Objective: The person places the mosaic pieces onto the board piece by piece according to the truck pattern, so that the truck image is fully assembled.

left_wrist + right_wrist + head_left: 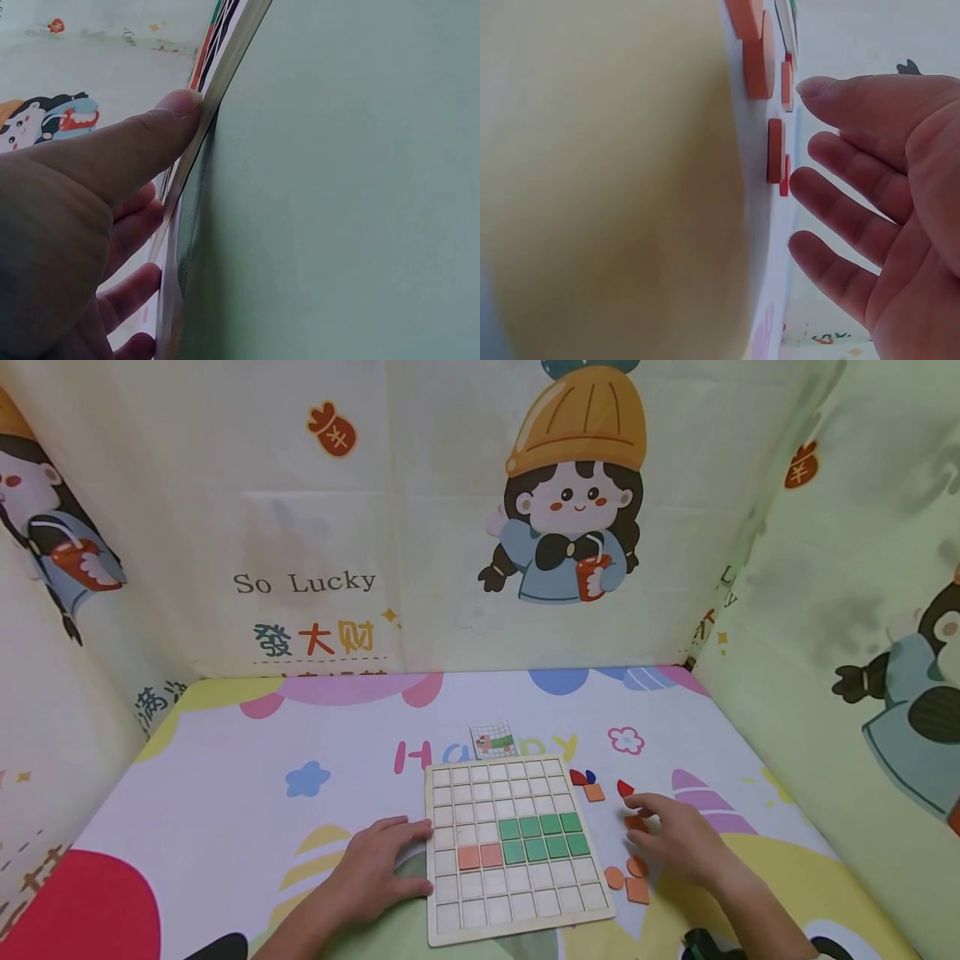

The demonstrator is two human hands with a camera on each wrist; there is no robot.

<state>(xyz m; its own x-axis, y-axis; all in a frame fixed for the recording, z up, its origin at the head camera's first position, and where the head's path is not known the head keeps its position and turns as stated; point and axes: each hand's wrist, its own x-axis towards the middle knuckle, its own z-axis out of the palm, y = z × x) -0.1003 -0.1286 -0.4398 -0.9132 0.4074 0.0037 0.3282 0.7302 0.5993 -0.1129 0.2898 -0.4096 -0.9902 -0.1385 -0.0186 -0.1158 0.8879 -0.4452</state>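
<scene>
A wooden grid board (pixel 519 882) lies on the table before me. Green square tiles (pixel 536 849) fill several cells in two rows, with two salmon square tiles (pixel 479 857) to their left. My left hand (pixel 371 868) touches the board's left edge with thumb and fingers; the left wrist view shows the thumb (pixel 154 135) against the rim. Right of the board, my right hand (pixel 686 839) hovers with loosely bent fingers above an orange square tile (pixel 637 823). A red wedge-shaped piece (pixel 625 787) lies by its fingertips. In the right wrist view, nothing is between the fingers (pixel 840 199).
Nearer me lie orange round pieces (pixel 615 878) and another orange square (pixel 637 891). By the board's far right corner are a dark red piece (pixel 577 777), a blue piece (pixel 591 777) and an orange square (pixel 594 792). A small pattern card (pixel 492 741) sits behind the board.
</scene>
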